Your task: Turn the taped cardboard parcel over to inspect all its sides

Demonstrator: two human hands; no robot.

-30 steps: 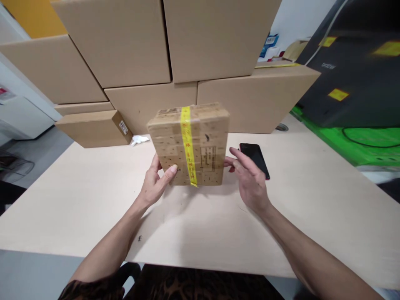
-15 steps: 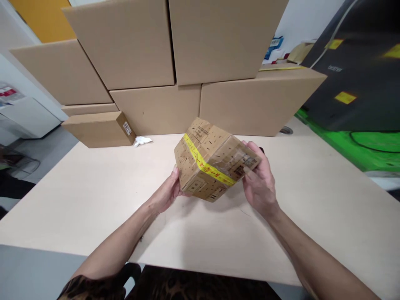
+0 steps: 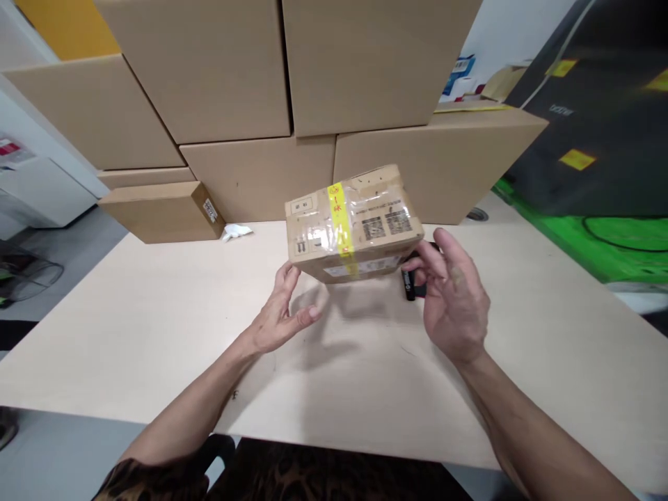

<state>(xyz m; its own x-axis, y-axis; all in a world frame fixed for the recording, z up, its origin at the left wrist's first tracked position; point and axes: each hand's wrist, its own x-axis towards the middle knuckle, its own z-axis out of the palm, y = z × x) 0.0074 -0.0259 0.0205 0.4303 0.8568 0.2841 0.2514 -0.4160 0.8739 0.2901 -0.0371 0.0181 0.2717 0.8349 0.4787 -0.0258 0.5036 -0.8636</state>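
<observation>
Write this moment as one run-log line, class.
left hand: open, fingertips at taped box | right hand: open, fingertips at other end | taped box: tilted above table | white scrap: on table

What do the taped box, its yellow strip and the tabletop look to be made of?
Taped box: cardboard, by its matte brown faces; glossy patches suggest clear tape.
Yellow strip: probably plastic packing tape, shiny, with red print.
Tabletop: pale, smooth, fairly matte; perhaps laminate or wood, the look leaves it open.
</observation>
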